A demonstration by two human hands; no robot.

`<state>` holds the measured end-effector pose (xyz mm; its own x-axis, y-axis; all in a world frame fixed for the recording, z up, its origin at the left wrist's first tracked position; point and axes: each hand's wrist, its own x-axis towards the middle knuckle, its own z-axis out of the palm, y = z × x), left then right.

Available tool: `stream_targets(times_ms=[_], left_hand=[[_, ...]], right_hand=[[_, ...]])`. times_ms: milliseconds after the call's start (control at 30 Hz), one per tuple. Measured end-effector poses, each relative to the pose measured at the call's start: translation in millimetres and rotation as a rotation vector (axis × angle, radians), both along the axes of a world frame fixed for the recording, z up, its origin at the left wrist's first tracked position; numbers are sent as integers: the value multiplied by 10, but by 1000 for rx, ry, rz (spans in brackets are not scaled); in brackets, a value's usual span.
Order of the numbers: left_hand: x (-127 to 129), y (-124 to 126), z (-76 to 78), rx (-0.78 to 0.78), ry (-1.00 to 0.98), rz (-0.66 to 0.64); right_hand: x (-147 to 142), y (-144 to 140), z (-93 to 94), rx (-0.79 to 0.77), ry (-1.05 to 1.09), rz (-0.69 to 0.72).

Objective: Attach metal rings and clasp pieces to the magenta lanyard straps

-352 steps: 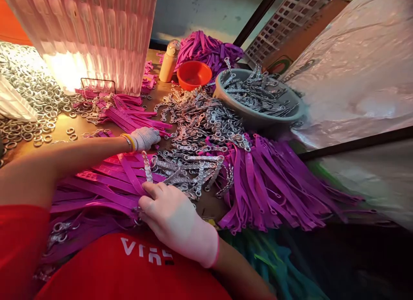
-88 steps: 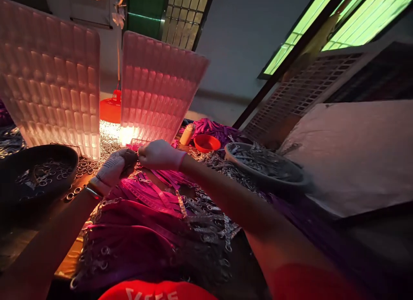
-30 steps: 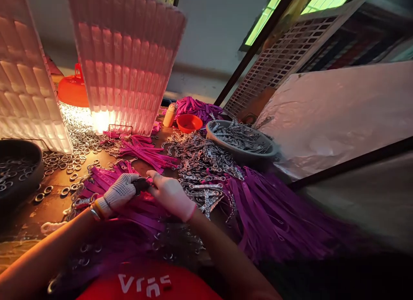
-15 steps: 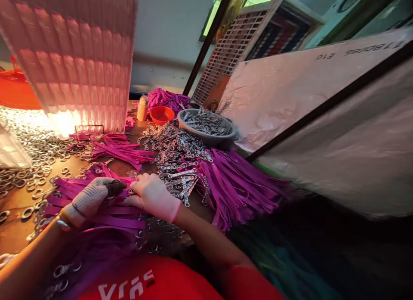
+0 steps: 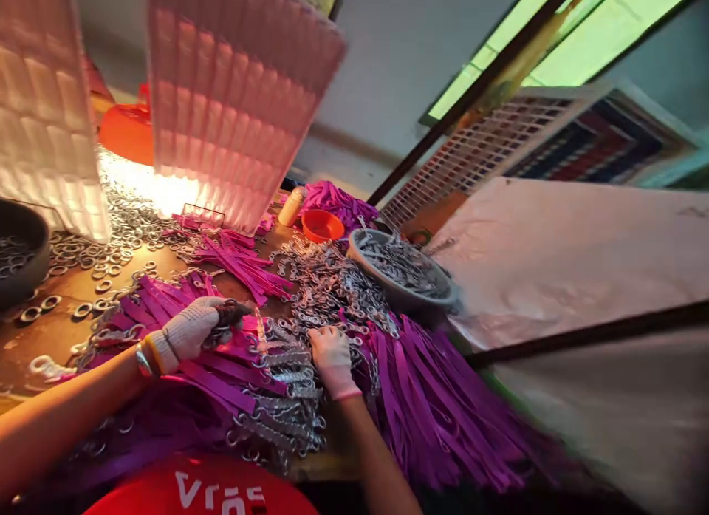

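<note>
My left hand (image 5: 193,326), in a white knit glove, is closed around a small dark tool (image 5: 233,311) and rests on a heap of purple straps (image 5: 182,352) with metal rings at their ends. My right hand (image 5: 331,356), in a pale glove, lies palm down with its fingers on the pile of silver chain clasps (image 5: 332,286), a little to the right of the left hand. Whether it grips a clasp is hidden by the fingers.
A grey bowl of clasps (image 5: 403,273) stands at the right, an orange bowl (image 5: 323,224) and a small bottle (image 5: 292,206) behind. Loose metal rings (image 5: 100,245) lie at the left by a dark bowl (image 5: 19,253). Ribbed white panels (image 5: 233,101) stand at the back; more purple straps (image 5: 437,397) lie at the right.
My right hand has left the left hand and moved right onto the clasp pile. The left hand still holds the dark tool. The camera has swung up and left.
</note>
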<state>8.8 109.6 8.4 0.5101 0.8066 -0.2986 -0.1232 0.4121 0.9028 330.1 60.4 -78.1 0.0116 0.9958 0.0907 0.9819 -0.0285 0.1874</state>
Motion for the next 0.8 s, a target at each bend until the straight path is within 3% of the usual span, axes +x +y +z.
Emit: stream_targets(times_ms=[100,300,400,500,567,633,700,800], left_hand=[[-43,-52,0,-68,-85,-51],[-193,-82,-178,-252,-276,-80],[-205,-117,-162,-264,-246,-87],[-147,-165,-68,-233,-167,-111],[-101,-194,-1,-180,-130,-112],[-77,-206,44,-88,-114,-121],[-85,-194,65,9,-106,-150],[-129,-151,74,115,-107,-199]], right_hand=[[20,2,-34,15,5,30],[45,84,51,66,128,45],[-61,141,308,117,231,82],[-429,144,712,138,393,172],[-788,131,996,122,690,330],[-1140,133,1231,63,749,481],[-1401,156,1373,-18,711,585],[-1569,206,1392,-53,666,637]])
